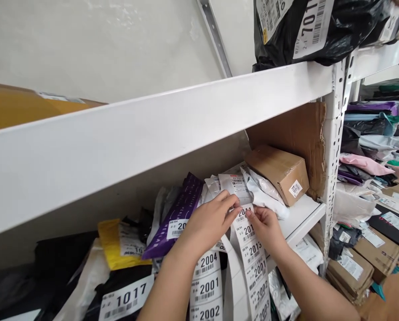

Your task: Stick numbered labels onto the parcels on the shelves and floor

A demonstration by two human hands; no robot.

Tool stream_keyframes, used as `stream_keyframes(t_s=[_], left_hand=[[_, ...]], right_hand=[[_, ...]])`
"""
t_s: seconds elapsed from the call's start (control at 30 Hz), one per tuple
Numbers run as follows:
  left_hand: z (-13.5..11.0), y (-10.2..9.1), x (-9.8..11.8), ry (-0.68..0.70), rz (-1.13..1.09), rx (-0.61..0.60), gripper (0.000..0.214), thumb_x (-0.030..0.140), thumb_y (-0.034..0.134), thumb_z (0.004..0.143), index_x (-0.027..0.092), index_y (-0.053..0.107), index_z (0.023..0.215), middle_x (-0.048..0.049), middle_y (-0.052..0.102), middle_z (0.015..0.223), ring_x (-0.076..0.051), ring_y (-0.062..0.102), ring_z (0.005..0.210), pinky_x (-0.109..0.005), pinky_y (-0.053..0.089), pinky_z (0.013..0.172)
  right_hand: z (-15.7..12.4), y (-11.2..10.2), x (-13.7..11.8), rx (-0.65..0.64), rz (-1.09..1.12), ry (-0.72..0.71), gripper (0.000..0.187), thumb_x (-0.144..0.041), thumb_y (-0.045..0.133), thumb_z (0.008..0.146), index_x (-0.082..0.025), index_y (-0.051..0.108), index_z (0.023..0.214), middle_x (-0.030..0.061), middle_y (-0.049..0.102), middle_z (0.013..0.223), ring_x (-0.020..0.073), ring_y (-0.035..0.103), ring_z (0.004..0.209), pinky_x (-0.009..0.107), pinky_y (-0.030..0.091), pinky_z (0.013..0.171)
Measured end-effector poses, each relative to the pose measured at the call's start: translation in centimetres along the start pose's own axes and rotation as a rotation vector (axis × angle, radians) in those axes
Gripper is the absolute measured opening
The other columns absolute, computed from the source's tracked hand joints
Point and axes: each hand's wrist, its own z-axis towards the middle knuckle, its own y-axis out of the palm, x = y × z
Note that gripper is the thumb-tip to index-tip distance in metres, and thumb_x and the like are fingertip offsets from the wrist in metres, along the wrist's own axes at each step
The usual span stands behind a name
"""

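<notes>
My left hand pinches the upper left edge of a strip of number labels. At the strip's upper right edge, the fingers of my right hand are closed on it beside the label 2011. The strip hangs down, showing several printed numbers and barcodes. Left of it hangs a second run of labels, reading 2004, 2001 and 2002, with a blank white strip between them. Just behind my hands lies a white package with a printed label. A purple mailer bag with its own label is partly hidden by my left hand.
A cardboard box sits on the white shelf at the right. A yellow mailer and a black parcel marked 1017 lie left. The upper shelf beam crosses above my hands. Stacked parcels fill the far right.
</notes>
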Motion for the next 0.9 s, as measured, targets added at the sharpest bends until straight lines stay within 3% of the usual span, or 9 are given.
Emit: stream_keyframes(t_s=[0.17,0.37,0.47,0.53,0.67,0.9], left_hand=[[0.3,0.0,0.4,-0.018,0.028,0.047,0.023,0.038,0.034,0.097,0.024,0.053,0.093,-0.0005,0.058,0.102,-0.019,0.060,0.083,-0.029,0.040,0.066],[0.7,0.4,1.4,-0.106,0.136,0.108,0.018,0.029,0.040,0.094,0.022,0.057,0.093,-0.0026,0.064,0.105,-0.020,0.064,0.083,-0.029,0.039,0.060],[0.8,0.6,1.8,-0.131,0.132,0.115,0.019,0.030,0.044,0.091,0.022,0.061,0.087,-0.0034,0.064,0.107,-0.021,0.066,0.084,-0.030,0.042,0.062],[0.8,0.7,1.9,-0.133,0.131,0.121,0.021,0.032,0.045,0.090,0.021,0.062,0.085,-0.0039,0.064,0.108,-0.022,0.066,0.084,-0.031,0.043,0.062],[0.4,0.7,2.1,-0.131,0.156,0.130,0.023,0.031,0.042,0.092,0.021,0.062,0.089,-0.0046,0.063,0.109,-0.021,0.066,0.082,-0.030,0.042,0.059],[0.2,1.0,2.6,-0.135,0.204,0.136,0.023,0.030,0.039,0.095,0.020,0.060,0.096,-0.0074,0.063,0.113,-0.024,0.068,0.085,-0.032,0.045,0.061]], right_hand=[[0.1,0.5,-0.1,0.158,-0.056,-0.021,0.058,-0.074,0.071,0.056,-0.020,0.048,0.051,-0.0068,0.038,0.044,0.0071,0.023,0.046,0.026,0.019,0.045],[-0.2,0.7,-0.4,0.086,0.109,0.093,0.056,-0.067,0.083,0.041,-0.020,0.055,0.055,-0.0058,0.050,0.045,0.0084,0.036,0.043,0.025,0.029,0.047],[-0.6,0.4,-0.4,0.174,0.106,0.141,0.062,-0.070,0.082,0.038,-0.020,0.047,0.047,-0.0064,0.046,0.040,0.0072,0.034,0.040,0.024,0.026,0.045],[-1.0,0.0,-0.3,0.198,0.138,0.148,0.062,-0.068,0.084,0.038,-0.021,0.045,0.048,-0.0064,0.047,0.041,0.0072,0.035,0.041,0.024,0.026,0.045],[-2.0,-0.9,-0.2,0.091,0.180,0.138,0.053,-0.057,0.089,0.043,-0.018,0.061,0.066,-0.0039,0.058,0.051,0.0120,0.048,0.048,0.026,0.034,0.053],[-4.9,-1.7,-0.2,0.040,0.021,0.096,0.061,-0.061,0.083,0.055,-0.021,0.037,0.050,-0.0091,0.036,0.044,0.0056,0.024,0.046,0.025,0.016,0.048]])
